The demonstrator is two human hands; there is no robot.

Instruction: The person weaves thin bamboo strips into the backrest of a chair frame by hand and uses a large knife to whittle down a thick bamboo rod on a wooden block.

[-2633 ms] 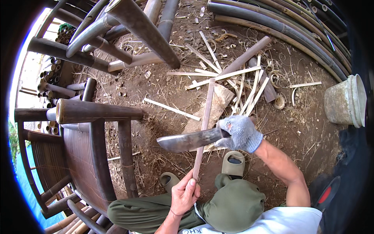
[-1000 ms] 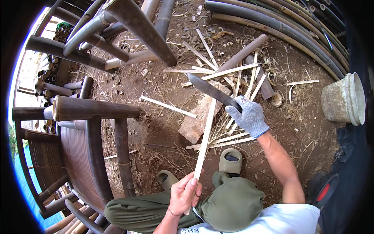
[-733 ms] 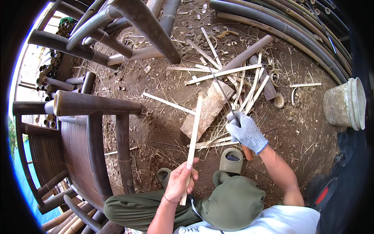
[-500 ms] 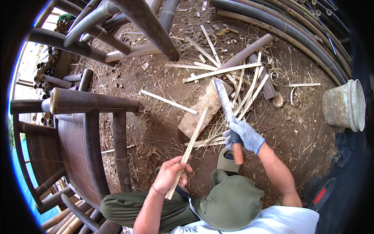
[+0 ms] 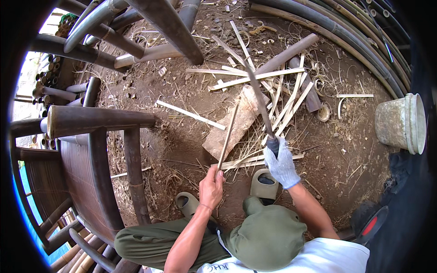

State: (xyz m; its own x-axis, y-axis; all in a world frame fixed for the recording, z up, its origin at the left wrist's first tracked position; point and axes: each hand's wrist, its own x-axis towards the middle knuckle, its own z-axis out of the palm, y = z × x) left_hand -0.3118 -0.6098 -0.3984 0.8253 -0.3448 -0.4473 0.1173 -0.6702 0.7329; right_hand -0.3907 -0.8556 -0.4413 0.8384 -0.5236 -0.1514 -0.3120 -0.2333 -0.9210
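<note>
My bare left hand (image 5: pixel 211 187) is closed around the near end of a thin bamboo strip (image 5: pixel 228 135). The strip points away from me, its narrow edge facing up, and its far part lies over a flat wooden block (image 5: pixel 246 114) on the ground. In a grey-white knit glove, my right hand (image 5: pixel 281 166) grips the dark handle of a long machete (image 5: pixel 258 93). Its blade slants forward and to the left across the right side of the block, seen nearly edge-on. Whether blade and block touch, I cannot tell. The strip and blade are apart.
Pale split bamboo strips (image 5: pixel 287 109) and a thick bamboo length (image 5: pixel 287 54) lie beyond the block. Dark bamboo furniture (image 5: pixel 102 121) stands at left, a dirty white bucket (image 5: pixel 394 123) at right. Long poles (image 5: pixel 337 32) curve along the far right. Shavings litter the dirt ground.
My left hand has moved forward, and the strip has turned from its broad face to its edge. The machete has turned edge-on, its tip now reaching farther forward and left.
</note>
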